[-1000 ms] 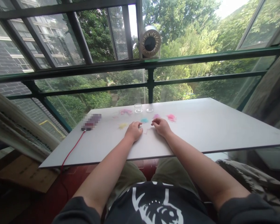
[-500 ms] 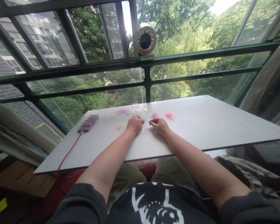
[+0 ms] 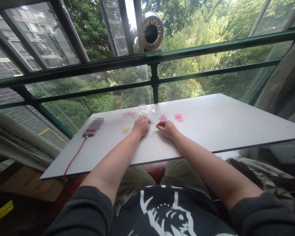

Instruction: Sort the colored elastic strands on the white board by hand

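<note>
One soft-edged teal clump (image 3: 152, 121) (partly hidden) lies beside the curled left hand (image 3: 142, 126).

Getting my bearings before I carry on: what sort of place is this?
Probably a home's enclosed balcony: a green railing runs just beyond the white table, trees show outside, and what looks like a curtain hangs at the right.

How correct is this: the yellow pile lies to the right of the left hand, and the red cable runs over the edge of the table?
One part is wrong: the yellow pile lies to the left of the left hand, as the head view shows. The red cable does run over the edge of the table.
</note>
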